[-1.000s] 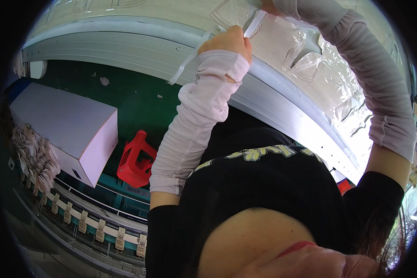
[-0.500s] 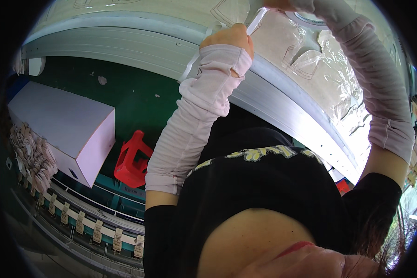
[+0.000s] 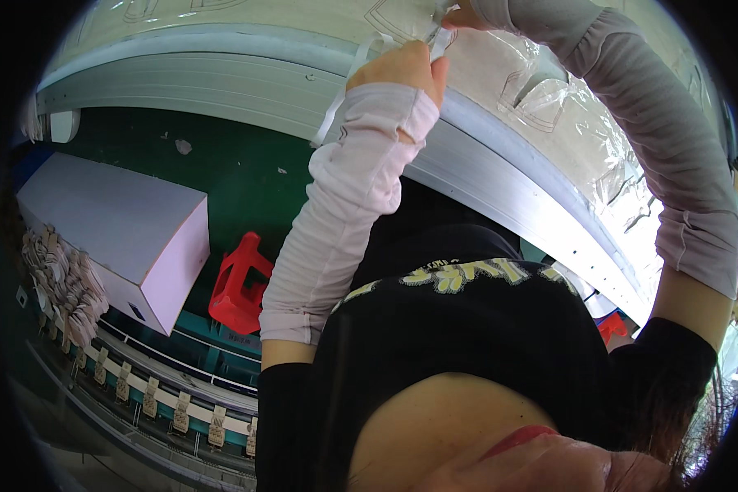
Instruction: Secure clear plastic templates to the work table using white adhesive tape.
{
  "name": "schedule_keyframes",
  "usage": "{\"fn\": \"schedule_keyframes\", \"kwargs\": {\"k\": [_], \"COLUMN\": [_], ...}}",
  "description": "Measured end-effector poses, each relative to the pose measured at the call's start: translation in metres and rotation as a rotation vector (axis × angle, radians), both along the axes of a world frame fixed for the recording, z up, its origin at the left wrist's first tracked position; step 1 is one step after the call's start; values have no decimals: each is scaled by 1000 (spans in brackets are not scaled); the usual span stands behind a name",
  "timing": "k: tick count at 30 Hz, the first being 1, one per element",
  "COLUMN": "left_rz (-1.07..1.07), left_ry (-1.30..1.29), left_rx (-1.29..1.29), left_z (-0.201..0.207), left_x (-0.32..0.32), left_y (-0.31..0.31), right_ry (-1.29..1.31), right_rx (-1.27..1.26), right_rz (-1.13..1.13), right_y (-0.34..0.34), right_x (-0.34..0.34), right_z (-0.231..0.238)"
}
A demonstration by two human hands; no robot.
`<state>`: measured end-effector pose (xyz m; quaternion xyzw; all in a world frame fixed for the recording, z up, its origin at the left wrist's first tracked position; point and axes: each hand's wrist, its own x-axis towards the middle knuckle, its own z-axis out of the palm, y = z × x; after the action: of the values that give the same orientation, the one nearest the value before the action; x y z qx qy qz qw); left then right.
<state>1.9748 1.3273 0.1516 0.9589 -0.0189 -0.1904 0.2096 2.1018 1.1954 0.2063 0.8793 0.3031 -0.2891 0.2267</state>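
Both hands are raised to the far edge of a long work table, at the top of the view. The left hand is closed in a narrow pinch on a thin white strip; the strip is flat, pale and ribbon-like, and it runs from the fingers down and to the left across the table's grey edge, hanging loose at its lower end. Its upper end passes between the 2 hands, where a small piece of clear film catches the light. The right hand is mostly cut off by the rim of the picture; its fingers sit just beside the left hand at that film, but whether they are gripping it cannot be told.

The table top is covered with a beige sheet bearing drawn outlines, and a crinkled transparent plastic sheet lies over it under the right forearm. Both forearms wear light, ribbed sleeve covers over a black shirt.

Below the table lies a green floor with a white rectangular box, a red plastic stool beside it, and a row of machine heads along the lower left.
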Motion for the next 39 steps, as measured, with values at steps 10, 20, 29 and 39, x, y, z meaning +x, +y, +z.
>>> {"fn": "schedule_keyframes", "kwargs": {"k": [10, 20, 29, 39], "left_rz": [50, 136, 523, 135], "left_ry": [177, 119, 143, -7], "left_rx": [-488, -1226, -1476, -815], "left_z": [22, -15, -28, -3], "left_x": [14, 53, 41, 34], "left_y": [39, 22, 21, 25], "right_ry": [15, 155, 259, 205], "right_rx": [82, 116, 66, 6], "right_rz": [-28, -117, -147, -102], "right_y": [-1, -6, 4, 2], "right_x": [-1, 28, 32, 28], "right_z": [7, -14, -20, -13]}}
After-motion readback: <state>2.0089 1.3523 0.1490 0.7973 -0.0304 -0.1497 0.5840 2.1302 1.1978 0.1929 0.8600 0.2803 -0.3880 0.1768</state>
